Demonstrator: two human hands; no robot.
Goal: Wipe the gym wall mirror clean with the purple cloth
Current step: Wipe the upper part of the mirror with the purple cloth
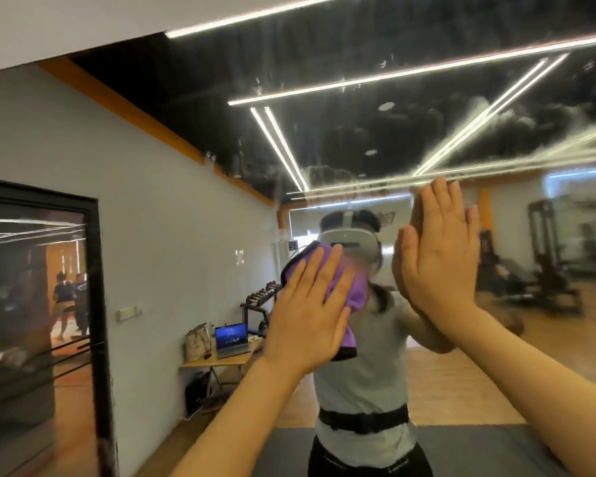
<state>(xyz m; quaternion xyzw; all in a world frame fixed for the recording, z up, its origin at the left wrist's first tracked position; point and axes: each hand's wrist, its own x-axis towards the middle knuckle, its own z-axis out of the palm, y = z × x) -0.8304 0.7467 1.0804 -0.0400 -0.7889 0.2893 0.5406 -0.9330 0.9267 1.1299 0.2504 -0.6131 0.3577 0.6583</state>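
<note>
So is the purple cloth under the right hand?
No, the left hand presses the purple cloth on the mirror; the right hand is bare.

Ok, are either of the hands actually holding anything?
No grip: the left hand presses the purple cloth flat against the mirror with straight fingers; the right hand rests bare on the glass.

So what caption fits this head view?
Left hand presses purple cloth flat on streaked gym mirror; right hand braces beside.

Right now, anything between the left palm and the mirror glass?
Yes. In the head view the purple cloth lies between the flat left hand and the mirror. The right hand touches the glass bare.
</note>
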